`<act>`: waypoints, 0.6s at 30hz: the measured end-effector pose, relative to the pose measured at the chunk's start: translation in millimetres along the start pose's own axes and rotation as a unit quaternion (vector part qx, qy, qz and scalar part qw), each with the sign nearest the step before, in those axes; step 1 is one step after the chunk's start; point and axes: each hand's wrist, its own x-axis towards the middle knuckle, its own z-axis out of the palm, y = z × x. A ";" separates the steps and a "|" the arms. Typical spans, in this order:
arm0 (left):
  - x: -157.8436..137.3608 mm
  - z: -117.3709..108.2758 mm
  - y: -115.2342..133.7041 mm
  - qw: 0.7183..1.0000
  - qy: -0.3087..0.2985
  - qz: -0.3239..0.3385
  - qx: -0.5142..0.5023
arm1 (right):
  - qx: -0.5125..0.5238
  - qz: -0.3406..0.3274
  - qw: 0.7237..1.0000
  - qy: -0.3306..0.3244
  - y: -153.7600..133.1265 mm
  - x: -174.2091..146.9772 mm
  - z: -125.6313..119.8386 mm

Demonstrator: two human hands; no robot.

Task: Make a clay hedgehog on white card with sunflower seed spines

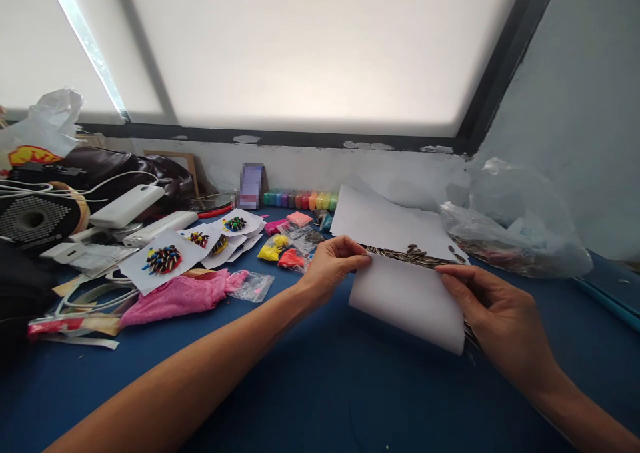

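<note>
My left hand pinches the left end of the upper edge of a white paper sheet. At the other end of that edge, my right hand grips the sheet between thumb and fingers. The paper is tilted up and bends toward me. Striped sunflower seeds lie just behind its raised edge, and more show under its right side, by my right palm. Behind the seeds, another white sheet rests on the table, with a few seeds on its near right part.
Clay packets, a pink cloth and cards bearing coloured seed clusters lie left on the blue table. A phone leans on the wall beside coloured blocks. A clear plastic bag sits at right.
</note>
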 end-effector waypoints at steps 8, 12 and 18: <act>1.6 -1.7 8.3 0.997 -0.013 -0.021 0.072 | 0.002 0.002 1.000 -0.013 3.2 -0.3 1.3; 5.7 -5.7 11.7 0.993 -0.030 -0.025 0.115 | -0.003 0.008 0.999 -0.037 2.4 0.1 1.2; 11.3 -20.7 22.1 0.962 -0.118 -0.098 0.228 | -0.049 -0.007 0.992 -0.117 -2.2 -0.6 2.9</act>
